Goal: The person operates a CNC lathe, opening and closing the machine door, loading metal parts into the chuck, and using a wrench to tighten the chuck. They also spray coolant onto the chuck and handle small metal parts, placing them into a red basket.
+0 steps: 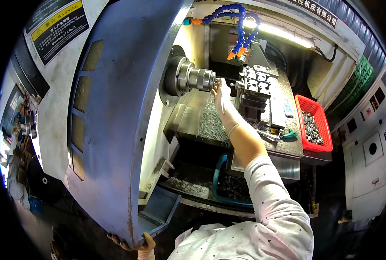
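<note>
My right hand (pixel 221 93) reaches into a lathe, its fingers closed at the front face of the steel collet chuck (pixel 198 79). Whatever they pinch there is too small and covered to make out. Just right of these fingertips stands the tool block (pixel 258 81), with several bolted tool holders. Low on the left, my left hand (pixel 136 246) grips the bottom corner of the blue sliding door (pixel 110 108), fingers on one side and thumb on the other.
Blue coolant hoses (pixel 240 21) with orange nozzles hang above the tool block. A red basket (pixel 298 125) of small metal parts stands at right. Metal shavings (pixel 212 123) lie below the chuck, and a blue-rimmed tub (pixel 216 177) sits lower. Tools (pixel 269 133) lie on the ledge.
</note>
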Tool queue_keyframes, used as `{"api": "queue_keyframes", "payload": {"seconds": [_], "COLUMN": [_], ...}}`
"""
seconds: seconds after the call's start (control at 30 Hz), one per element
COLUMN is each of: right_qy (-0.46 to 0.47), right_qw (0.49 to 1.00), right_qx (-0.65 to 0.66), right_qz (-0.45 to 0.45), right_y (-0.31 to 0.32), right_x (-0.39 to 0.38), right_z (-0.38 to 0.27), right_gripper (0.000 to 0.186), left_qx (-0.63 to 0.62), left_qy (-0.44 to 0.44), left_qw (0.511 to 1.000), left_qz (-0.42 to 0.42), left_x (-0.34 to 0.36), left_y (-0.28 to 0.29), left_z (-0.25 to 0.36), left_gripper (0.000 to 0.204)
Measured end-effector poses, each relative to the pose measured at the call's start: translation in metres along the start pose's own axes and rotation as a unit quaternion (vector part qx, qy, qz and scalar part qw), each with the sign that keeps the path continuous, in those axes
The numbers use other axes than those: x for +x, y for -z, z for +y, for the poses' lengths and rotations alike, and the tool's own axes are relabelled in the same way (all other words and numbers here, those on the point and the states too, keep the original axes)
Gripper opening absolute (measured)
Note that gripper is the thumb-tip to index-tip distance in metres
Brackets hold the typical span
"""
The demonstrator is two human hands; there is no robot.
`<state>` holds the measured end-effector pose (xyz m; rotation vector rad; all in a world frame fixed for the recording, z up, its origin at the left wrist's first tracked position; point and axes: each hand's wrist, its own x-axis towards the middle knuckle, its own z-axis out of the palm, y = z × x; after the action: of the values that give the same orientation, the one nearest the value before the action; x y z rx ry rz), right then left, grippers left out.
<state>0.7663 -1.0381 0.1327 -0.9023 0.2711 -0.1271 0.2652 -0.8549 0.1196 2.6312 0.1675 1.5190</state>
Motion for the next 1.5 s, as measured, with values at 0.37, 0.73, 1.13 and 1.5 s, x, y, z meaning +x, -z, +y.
{"api": "queue_keyframes", "payload": {"seconds": [0.37, 0.73, 1.13, 1.5], "right_qy": [-0.037, 0.276, -0.028, 0.019], "right_qw": [0.976, 0.49, 0.399, 0.888], "right_qx": [0.196, -0.769, -0.88, -0.392], "right_qz": [-0.084, 0.303, 0.257, 0.239], "right_y": [0.125, 0.494, 0.602, 0.598], "right_x": [-0.092, -0.183, -0.249, -0.281], "right_z": [-0.12, -0.184, -0.118, -0.161], "right_gripper": [0.022, 0.068, 0.076, 0.029], "left_qx": [0.032, 0.029, 0.023, 0.003], "left_qy": [0.185, 0.225, 0.126, 0.133], "left_qw": [0.976, 0.965, 0.979, 0.975], "left_qz": [0.108, 0.129, 0.159, 0.18], "left_x": [0.03, 0.037, 0.037, 0.038], "left_y": [-0.009, -0.01, -0.013, -0.011], "left_z": [0.034, 0.048, 0.039, 0.04], "left_gripper": [0.056, 0.052, 0.052, 0.054]}}
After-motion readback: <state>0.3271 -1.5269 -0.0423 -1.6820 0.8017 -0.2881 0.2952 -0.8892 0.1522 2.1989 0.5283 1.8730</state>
